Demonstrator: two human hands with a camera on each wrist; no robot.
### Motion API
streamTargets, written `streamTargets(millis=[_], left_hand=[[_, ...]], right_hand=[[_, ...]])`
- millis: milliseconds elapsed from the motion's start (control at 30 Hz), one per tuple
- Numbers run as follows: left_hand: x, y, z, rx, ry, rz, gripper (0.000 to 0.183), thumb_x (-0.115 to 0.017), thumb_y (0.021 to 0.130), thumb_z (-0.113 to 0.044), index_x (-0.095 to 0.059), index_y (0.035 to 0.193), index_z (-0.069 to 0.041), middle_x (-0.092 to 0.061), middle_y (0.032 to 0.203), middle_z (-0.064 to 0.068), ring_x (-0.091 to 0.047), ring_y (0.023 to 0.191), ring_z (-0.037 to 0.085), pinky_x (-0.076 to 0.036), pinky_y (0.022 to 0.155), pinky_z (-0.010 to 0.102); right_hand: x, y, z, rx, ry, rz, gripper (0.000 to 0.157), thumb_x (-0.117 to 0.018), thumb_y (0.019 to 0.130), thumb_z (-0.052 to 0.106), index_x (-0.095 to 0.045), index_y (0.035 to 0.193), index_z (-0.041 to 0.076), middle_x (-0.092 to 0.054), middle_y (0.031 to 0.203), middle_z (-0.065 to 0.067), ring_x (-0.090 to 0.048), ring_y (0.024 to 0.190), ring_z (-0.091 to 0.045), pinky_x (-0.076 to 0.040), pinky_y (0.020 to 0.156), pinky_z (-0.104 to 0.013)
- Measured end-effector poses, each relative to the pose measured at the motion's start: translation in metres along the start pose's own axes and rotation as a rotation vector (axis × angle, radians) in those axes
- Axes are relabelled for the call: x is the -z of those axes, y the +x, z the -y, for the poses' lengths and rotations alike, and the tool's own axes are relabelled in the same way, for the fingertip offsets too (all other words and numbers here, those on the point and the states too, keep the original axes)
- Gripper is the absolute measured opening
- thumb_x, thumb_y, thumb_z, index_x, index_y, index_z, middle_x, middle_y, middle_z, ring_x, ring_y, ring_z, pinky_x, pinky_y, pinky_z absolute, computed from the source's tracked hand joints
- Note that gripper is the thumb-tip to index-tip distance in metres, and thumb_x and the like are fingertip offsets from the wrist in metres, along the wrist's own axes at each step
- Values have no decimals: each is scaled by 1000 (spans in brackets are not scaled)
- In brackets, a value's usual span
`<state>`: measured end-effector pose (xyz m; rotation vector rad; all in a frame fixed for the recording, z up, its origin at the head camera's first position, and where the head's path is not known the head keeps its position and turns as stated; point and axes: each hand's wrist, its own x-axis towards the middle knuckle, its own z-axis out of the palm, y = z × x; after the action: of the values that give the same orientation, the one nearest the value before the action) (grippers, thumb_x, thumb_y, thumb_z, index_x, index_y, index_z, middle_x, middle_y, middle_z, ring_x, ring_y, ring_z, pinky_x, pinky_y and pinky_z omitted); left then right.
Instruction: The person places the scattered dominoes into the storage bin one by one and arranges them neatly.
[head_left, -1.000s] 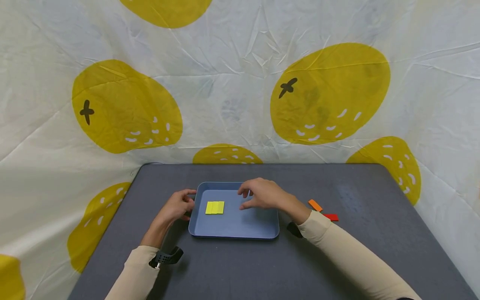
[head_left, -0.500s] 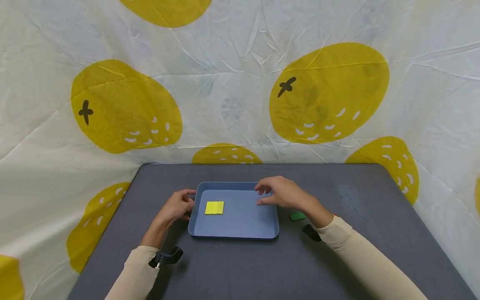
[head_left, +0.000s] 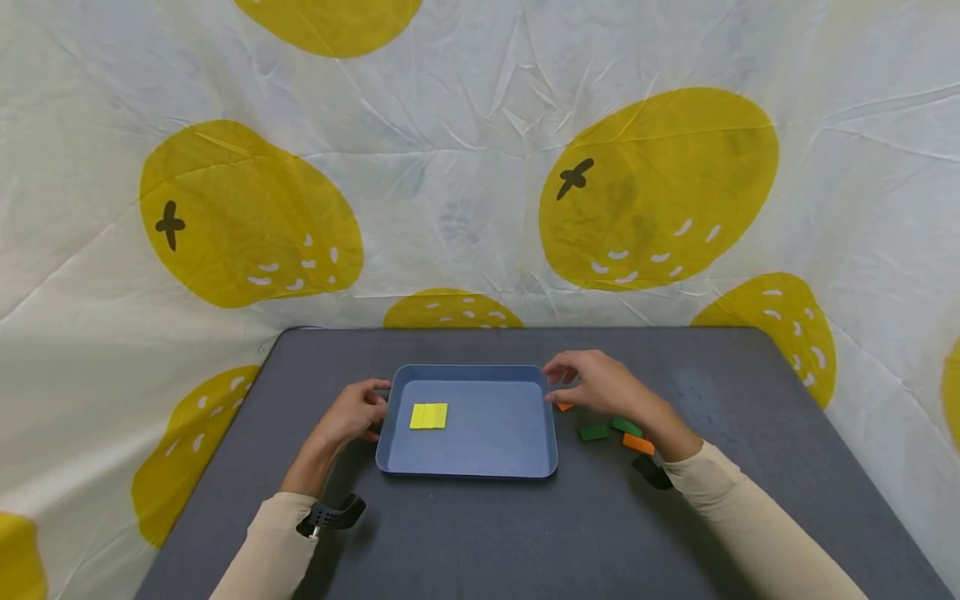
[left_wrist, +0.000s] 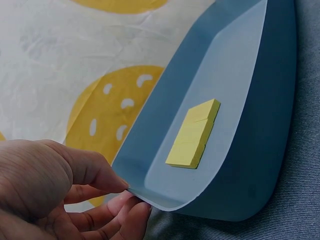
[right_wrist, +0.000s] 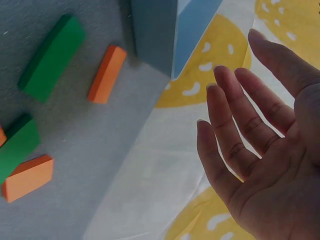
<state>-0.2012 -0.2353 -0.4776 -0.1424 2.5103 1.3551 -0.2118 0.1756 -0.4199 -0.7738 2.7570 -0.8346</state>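
Pinching the rim of a blue tray point(head_left: 495, 442) between thumb and fingers, a person's left hand point(head_left: 362, 410) holds the tray at its left side on a gray table point(head_left: 465, 542), while the right hand point(head_left: 596, 382), grasping nothing, hovers near the tray's far right corner with its fingers parted and loosely bent. Three yellow blocks point(left_wrist: 192, 135) lie flat inside the tray, side by side and touching, in its left half. Outside, on the right, a lone orange block point(right_wrist: 106, 75) lies just beside the tray, partly hidden by the right hand in the head view. Near it rests a green block point(head_left: 595, 432); farther right, a second green block point(head_left: 627, 427) has a nearer orange block point(head_left: 638, 444) on one side and a farther orange block point(right_wrist: 29, 177) on the other. Cream sleeves point(head_left: 270, 542) cover both arms, with a black band point(head_left: 337, 512) at the left wrist. Behind the table hangs white cloth point(head_left: 450, 192) printed with large yellow fruit point(head_left: 667, 187)
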Motion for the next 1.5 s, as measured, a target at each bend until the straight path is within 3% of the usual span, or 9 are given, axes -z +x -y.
streamTargets(millis=[367, 767, 1167, 1500], left_hand=[[0, -2, 0, -10, -13, 5, 53, -53, 95, -2, -48, 148, -3, -60, 104, 20, -60, 82, 27, -58, 63, 40], [0, -2, -1, -11, -36, 9, 53, -54, 96, -2, -48, 148, -2, -60, 105, 21, -61, 84, 28, -58, 63, 41], [-1, -1, -1, -8, -29, 5, 54, -55, 95, 0, -48, 148, -3, -60, 105, 21, -61, 84, 29, -57, 62, 40], [-1, 0, 2, -15, -4, -5, 54, -55, 93, 1, -50, 147, -4, -59, 103, 17, -59, 84, 27, -57, 62, 39]], right_hand=[[-9, -7, -29, -24, -24, -52, 36, -82, 84, 13, -71, 117, 5, -73, 110, -10, -68, 97, -29, -55, 84, -46], [-29, -4, -48, -185, -66, -42, 47, -86, 82, 29, -71, 120, 7, -72, 112, -9, -68, 102, -26, -54, 83, -51], [-43, 2, -54, -185, -206, -105, 44, -86, 78, 37, -74, 111, 10, -66, 105, -6, -63, 93, -23, -54, 77, -49], [-43, 0, -55, -124, -170, -69, 37, -83, 81, 20, -73, 114, 7, -66, 110, -9, -63, 98, -26, -53, 82, -50]])
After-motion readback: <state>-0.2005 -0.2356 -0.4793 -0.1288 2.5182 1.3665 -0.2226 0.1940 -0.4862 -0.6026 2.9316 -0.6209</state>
